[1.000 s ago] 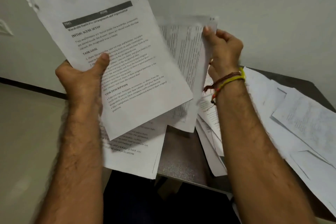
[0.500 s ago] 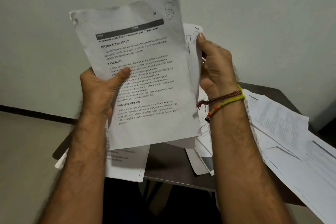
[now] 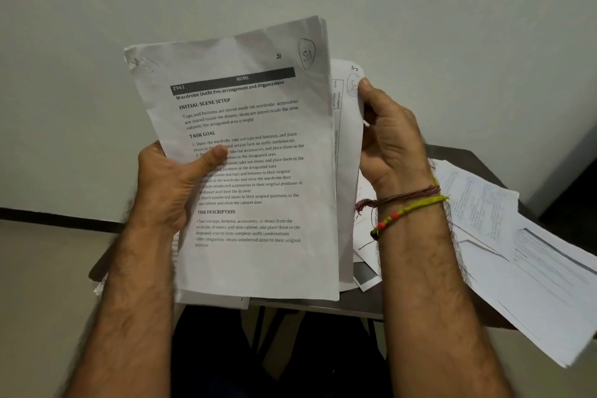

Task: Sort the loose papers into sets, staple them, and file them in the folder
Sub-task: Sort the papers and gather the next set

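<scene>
the left hand [image 3: 168, 184] holds a front sheet [image 3: 258, 171] upright above the dark surface [image 3: 365, 304], its grip pinching the page with the thumb across the print. it reads "home", "wardrobe outfit pre-arrangement and organization", "initial scene setup", "task goal", "task description", with a circled "s1". the right hand [image 3: 391, 145] curls its grip round a second sheet [image 3: 347, 126] just behind, marked "s-s". loose papers [image 3: 517, 262] sprawl on the surface at right.

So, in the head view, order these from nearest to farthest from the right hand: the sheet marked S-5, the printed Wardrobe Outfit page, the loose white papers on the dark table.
1. Sheet marked S-5: pinched by the right hand.
2. Printed Wardrobe Outfit page: just left, in front.
3. Loose white papers: lower right, on the dark table.
</scene>
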